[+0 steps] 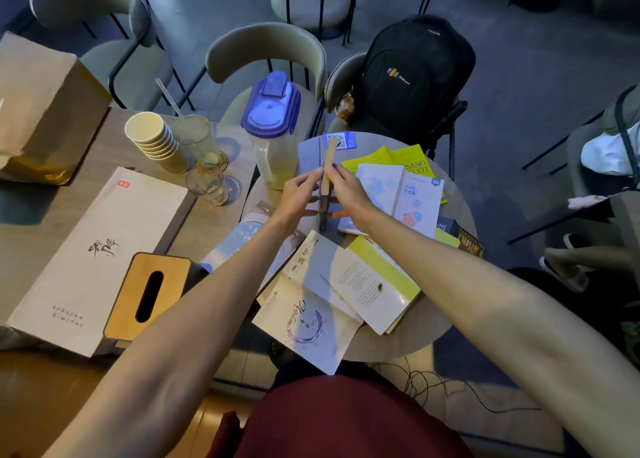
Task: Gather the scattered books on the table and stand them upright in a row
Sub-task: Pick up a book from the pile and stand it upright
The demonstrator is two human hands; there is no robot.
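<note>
One book [328, 166] stands upright on the round table [460, 215], seen from above with its top edge towards me. My left hand [300, 191] and my right hand [346, 187] pinch it from either side. Around it lie scattered books: a white one with a purple emblem [308, 322] nearest me, a white and lime one [374, 284], a pale blue one [412, 198], a yellow-green one [398, 158] at the back, a dark one [469, 243] at the right edge and a blue-white one [242, 239] under my left forearm.
A plastic pitcher with a blue lid [273, 128] stands just left of the upright book. On the adjoining table are stacked paper cups [156, 142], glasses [207, 184], a wooden tissue box [149, 295] and a white bag [93, 256]. A black backpack [412, 76] sits on a chair behind.
</note>
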